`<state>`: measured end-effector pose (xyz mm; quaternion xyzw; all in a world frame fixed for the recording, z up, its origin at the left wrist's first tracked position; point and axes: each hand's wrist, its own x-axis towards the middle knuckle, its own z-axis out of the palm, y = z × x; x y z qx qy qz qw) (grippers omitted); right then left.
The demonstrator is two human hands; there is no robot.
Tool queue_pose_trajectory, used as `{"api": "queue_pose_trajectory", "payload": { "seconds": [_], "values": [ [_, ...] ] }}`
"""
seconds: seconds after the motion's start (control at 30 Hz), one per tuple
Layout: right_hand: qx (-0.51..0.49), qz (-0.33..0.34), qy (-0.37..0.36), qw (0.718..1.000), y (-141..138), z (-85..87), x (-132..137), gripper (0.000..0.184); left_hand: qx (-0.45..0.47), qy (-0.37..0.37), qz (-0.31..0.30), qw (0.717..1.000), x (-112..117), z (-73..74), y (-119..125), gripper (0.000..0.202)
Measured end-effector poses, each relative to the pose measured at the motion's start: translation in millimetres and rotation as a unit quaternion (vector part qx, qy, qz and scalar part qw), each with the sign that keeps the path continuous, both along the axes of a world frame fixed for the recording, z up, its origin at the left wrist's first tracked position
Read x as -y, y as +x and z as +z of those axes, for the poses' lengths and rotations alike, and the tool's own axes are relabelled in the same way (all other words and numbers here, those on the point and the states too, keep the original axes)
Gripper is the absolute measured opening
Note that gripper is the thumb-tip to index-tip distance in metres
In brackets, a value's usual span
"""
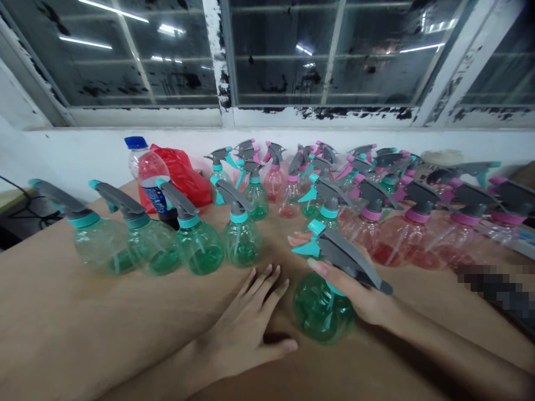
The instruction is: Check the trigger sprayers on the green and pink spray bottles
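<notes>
My right hand (359,295) is wrapped round a green spray bottle (320,309) just under its grey and teal trigger head (346,257), holding it upright on the brown table (83,323). My left hand (246,328) lies flat on the table just left of that bottle, fingers stretched out and apart, holding nothing. A row of green spray bottles (196,245) stands to the left beyond my left hand.
Many more green and pink spray bottles (376,223) crowd the back and right of the table. A drink bottle with a blue cap (148,172) and a red plastic bag (184,172) stand at the back left, under the windows and white wall.
</notes>
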<state>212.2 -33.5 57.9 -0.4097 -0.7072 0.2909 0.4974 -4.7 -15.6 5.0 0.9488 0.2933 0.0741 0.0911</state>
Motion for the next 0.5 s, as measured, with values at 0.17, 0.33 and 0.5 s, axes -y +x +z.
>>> {"api": "queue_pose_trajectory", "payload": {
  "seconds": [0.17,0.33,0.5],
  "values": [
    [0.0,0.0,0.021,1.0,-0.2,0.8,-0.1,0.027,-0.009,0.005,-0.002,1.0,0.3,0.6,-0.9,0.08],
    [-0.001,-0.001,0.015,1.0,-0.1,-0.7,1.0,0.024,-0.034,0.006,-0.002,0.999,0.2,2.7,-0.6,0.079],
    [0.005,-0.013,-0.01,1.0,-0.6,-1.0,5.4,0.023,-0.025,0.002,-0.003,1.0,-0.3,3.0,-1.8,0.077]
  ]
}}
